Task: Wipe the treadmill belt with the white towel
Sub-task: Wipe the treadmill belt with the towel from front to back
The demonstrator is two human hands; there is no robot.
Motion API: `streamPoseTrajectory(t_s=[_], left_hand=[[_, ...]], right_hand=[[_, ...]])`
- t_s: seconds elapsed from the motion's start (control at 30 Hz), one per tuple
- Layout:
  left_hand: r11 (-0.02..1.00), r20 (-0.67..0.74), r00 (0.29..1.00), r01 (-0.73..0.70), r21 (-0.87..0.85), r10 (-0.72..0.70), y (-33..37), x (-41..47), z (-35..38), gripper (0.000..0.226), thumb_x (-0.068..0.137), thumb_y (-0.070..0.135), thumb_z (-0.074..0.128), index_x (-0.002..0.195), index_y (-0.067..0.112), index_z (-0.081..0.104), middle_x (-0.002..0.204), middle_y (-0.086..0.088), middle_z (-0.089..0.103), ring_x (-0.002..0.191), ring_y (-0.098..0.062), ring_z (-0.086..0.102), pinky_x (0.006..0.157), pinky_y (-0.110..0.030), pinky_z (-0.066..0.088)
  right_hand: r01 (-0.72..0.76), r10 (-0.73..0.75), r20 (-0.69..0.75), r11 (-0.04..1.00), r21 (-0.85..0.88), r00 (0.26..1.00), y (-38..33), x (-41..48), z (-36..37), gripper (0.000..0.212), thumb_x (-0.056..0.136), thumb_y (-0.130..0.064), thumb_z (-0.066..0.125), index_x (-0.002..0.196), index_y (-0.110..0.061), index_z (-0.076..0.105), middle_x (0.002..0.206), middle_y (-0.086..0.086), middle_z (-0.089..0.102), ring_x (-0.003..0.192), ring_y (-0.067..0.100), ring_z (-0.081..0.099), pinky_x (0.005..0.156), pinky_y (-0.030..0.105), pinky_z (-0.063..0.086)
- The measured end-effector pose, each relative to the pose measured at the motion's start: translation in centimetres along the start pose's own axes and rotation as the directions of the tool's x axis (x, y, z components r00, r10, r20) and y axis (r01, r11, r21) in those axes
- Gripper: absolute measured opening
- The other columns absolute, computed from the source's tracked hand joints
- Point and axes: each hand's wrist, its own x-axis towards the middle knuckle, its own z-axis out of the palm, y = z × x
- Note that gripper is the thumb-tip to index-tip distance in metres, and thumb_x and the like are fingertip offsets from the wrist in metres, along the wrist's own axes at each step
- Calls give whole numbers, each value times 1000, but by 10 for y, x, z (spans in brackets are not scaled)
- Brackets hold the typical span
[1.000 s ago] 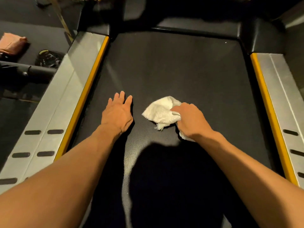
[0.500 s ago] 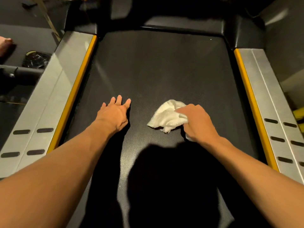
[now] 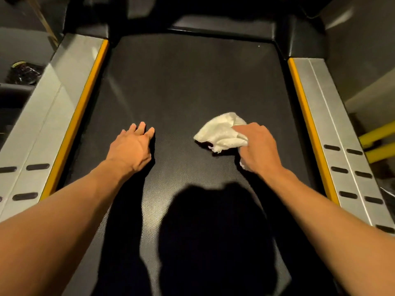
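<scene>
The white towel [image 3: 221, 133] is a soft, light, crumpled rag lying on the middle of the treadmill belt [image 3: 192, 82], a little toward the belt's right edge. It has no stiffness of its own and will fold or drag under any push, so it is best taken as a bunch in the palm with a loose flap left trailing flat on the belt. It should slide readily enough on the belt's fine dimpled texture, though its frayed lower edge could catch. The right hand [image 3: 258, 148] grips it that way, fingers [image 3: 241, 130] curled over the towel's near-right part; a scrap of white shows below the heel of the hand, so some cloth is probably tucked under the palm, though that part is hidden. The left hand [image 3: 130, 147] rests flat on the belt's left half, fingers straight and close together, holding nothing. Against a second ago, the towel and right hand have travelled across the belt toward its right edge, the gap between the hands has widened, and the left hand has stayed planted
</scene>
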Motion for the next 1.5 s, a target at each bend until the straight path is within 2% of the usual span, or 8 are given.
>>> streamPoseTrajectory(t_s=[0.17, 0.37, 0.57, 0.77, 0.97, 1.17, 1.33, 1.5], left_hand=[[988, -94, 992, -92, -128, 80, 9, -8, 0, 57, 94, 21, 44, 150, 20, 31, 156, -7, 27, 143, -28, 28, 115, -41, 25], [992, -72, 996, -68, -110, 60, 20, -4, 3, 53, 97, 23, 41, 149, 19, 33, 156, -8, 28, 143, -32, 27, 117, -44, 22], [994, -54, 998, -32, -109, 26, 23, -4, 0, 50, 98, 23, 39, 148, 20, 35, 156, -8, 29, 143, -32, 27, 117, -44, 23], [994, 15, 1000, 20, -106, -18, 31, -4, -11, 41, 97, 21, 39, 137, 15, 45, 146, -9, 41, 134, -32, 39, 104, -46, 40], [997, 46, 999, -16, -77, 20, 31, -3, -9, 42, 97, 26, 39, 137, 12, 42, 143, -11, 40, 131, -33, 40, 101, -47, 41], [998, 32, 999, -9, -61, 11, 33, 2, -7, 39, 97, 34, 38, 128, 12, 44, 120, -12, 48, 113, -33, 47, 91, -50, 47], [999, 46, 999, -6, -46, 8, 45, 2, 5, 54, 99, 52, 22, 146, 26, 22, 141, -26, 32, 129, -47, 34, 98, -61, 37], [998, 0, 1000, 6, -63, -6, 48, 3, 0, 51, 97, 55, 21, 136, 25, 35, 120, -21, 43, 113, -43, 45, 85, -56, 44]], right_hand=[[-202, 199, -40, 972, -117, 979, 47, 26, -6, 35, 70, 2, 49, 92, -20, 65, 85, 11, 58, 78, 34, 54, 62, 28, 33], [75, -62, 179, 995, -71, 982, 10, -23, -7, 33, 64, 5, 52, 79, -20, 67, 67, -1, 56, 66, 26, 55, 56, 26, 36], [-344, 329, -122, 929, -132, 936, 71, 9, -13, 32, 79, 0, 57, 109, -9, 63, 97, 23, 58, 88, 41, 54, 64, 30, 34], [43, -32, 103, 993, -108, 994, 30, -24, -1, 34, 70, 0, 50, 96, -17, 65, 81, 8, 51, 74, 31, 49, 59, 25, 29], [-329, 323, -89, 942, -61, 942, 89, 5, -15, 28, 81, -8, 58, 108, -15, 64, 100, 20, 58, 91, 39, 56, 68, 28, 35], [-7, 17, 145, 998, -67, 989, 23, -42, 0, 46, 67, 2, 59, 108, -17, 67, 98, 11, 60, 91, 35, 55, 67, 27, 33], [-244, 233, -73, 945, -218, 970, 71, -8, -23, 45, 78, -2, 59, 120, -15, 61, 109, 21, 56, 95, 40, 53, 74, 36, 45], [-151, 173, 77, 961, -230, 982, 57, -23, -12, 46, 78, -2, 56, 124, -10, 57, 116, 25, 52, 99, 41, 49, 74, 41, 45]])
